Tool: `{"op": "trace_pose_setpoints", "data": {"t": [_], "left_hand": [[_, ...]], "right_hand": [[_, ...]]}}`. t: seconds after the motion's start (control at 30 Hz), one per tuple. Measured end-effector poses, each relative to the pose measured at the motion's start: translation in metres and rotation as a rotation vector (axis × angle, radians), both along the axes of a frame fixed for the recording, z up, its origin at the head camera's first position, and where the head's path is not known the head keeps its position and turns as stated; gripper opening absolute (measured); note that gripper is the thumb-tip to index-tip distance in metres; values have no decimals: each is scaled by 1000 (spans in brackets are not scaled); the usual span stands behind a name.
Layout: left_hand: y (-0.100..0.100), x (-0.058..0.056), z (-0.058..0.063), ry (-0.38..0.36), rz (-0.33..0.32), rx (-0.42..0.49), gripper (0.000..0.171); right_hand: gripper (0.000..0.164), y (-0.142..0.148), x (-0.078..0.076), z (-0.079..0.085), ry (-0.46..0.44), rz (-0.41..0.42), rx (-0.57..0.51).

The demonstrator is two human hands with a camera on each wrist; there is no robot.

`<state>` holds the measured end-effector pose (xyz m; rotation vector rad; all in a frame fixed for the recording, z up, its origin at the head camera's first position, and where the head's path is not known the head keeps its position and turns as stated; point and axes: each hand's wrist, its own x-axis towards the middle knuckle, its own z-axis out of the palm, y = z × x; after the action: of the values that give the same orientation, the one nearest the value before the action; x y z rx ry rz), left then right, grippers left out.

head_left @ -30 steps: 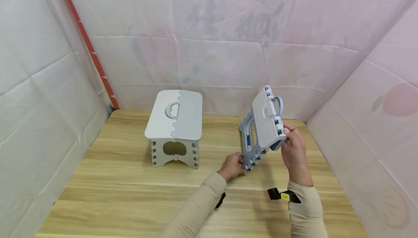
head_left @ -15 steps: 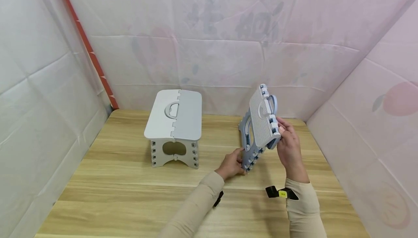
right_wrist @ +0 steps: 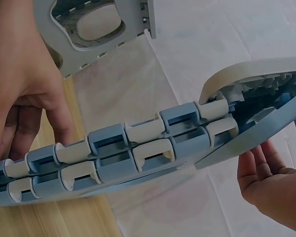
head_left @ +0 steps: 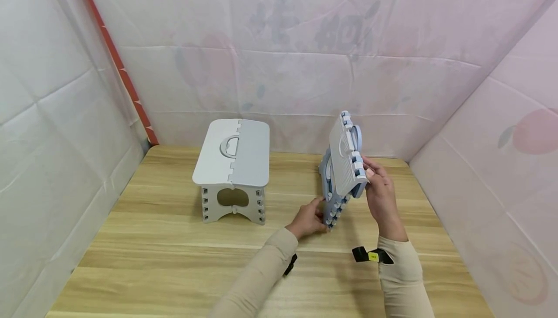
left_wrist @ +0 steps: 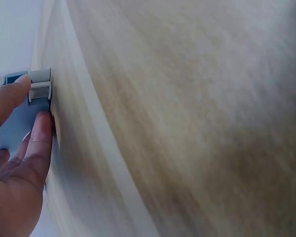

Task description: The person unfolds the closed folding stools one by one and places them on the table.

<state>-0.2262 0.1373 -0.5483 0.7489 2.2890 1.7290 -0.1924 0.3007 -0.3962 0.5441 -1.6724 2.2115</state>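
Note:
A blue and white folding stool (head_left: pixel 348 158) stands partly folded on the right side of the table, its two seat halves tilted up close together. Low down at its near foot, my left hand (head_left: pixel 307 219) pinches the leg between thumb and fingers; the left wrist view shows the thumb and a fingertip on the hinged edge (left_wrist: pixel 39 89). My right hand (head_left: pixel 382 199) holds the near end of the seat by its hinge. Seen from the right wrist, the legs' interlocking hinges (right_wrist: pixel 133 148) lie nearly closed together, while the seat halves still gape at the end.
A second folding stool (head_left: pixel 250 153), white and grey, stands unfolded to the left on the wood-grain table (head_left: pixel 174 269). Patterned sheeting (head_left: pixel 283 85) hangs behind the table and along both sides. A black strap (head_left: pixel 378 256) with a yellow tag circles the right wrist.
My right hand has moved left with the seat, which now stands steeper and nearer the legs. The stool has folded narrower. My left hand has stayed nearly still at the foot.

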Motion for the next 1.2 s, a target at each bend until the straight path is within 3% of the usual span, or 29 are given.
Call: {"op": "trace_pose_setpoints", "data": {"t": [0.17,0.37,0.8,1.1,1.2], "left_hand": [[2,1,2,86,46,-88,85],[3,-2,2,66,72,-152,89],[1,0,7,19,50,-167,90],[-7,3,20,12,47,-190,93],[-9,3,26,20,34,-149,90]], "right_hand": [[30,-2,0,2,1,-80,44],[31,-4,-1,5,8,-63,67],[29,-6,1,5,-43,-100,81],[29,-6,2,7,-51,-106,91],[28,-7,2,7,-58,-112,94]]}}
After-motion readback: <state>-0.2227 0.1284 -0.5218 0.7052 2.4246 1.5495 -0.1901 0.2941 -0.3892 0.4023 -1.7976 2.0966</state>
